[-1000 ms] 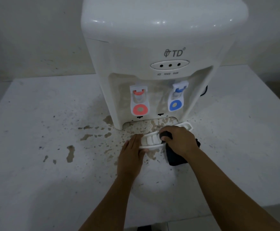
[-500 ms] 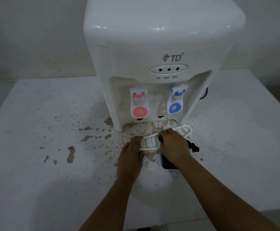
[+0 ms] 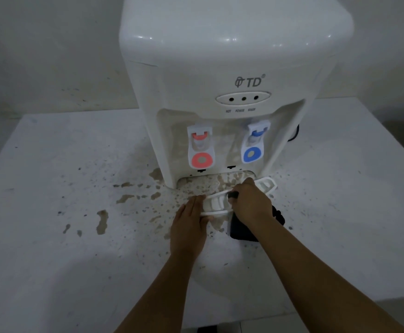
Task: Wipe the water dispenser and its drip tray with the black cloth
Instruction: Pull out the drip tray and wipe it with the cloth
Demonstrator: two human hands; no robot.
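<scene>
- Compared with half a second earlier, the right hand has shifted little: it remains over the right half of the drip tray, and the black cloth beneath it shows slightly more at the wrist side.
- Left hand: lies flat, just below centre of the frame, with its fingers together and their tips pressed against the left end of the tray. It probably serves as a brace, so that the light tray does not slide under the rubbing.
- Right hand: closed down upon the cloth, which it presses to the tray. A dark fold emerges between the knuckles at the tray's upper edge, and the bulk hangs below the palm onto the table. How the fingers curl underneath cannot be told.
- Drip tray: pulled out of its slot and set askew in front of the water dispenser, with its right end pointing toward the right of the frame. Its place lies between the two hands, partly under the right one.
- Open slot at the dispenser's foot: brown stained, as is the recess behind the red tap and blue tap.
- Brown spots: scattered over the table at centre left.
- Judgement: tray wiping is in progress, and the dispenser body appears yet to be wiped.
</scene>
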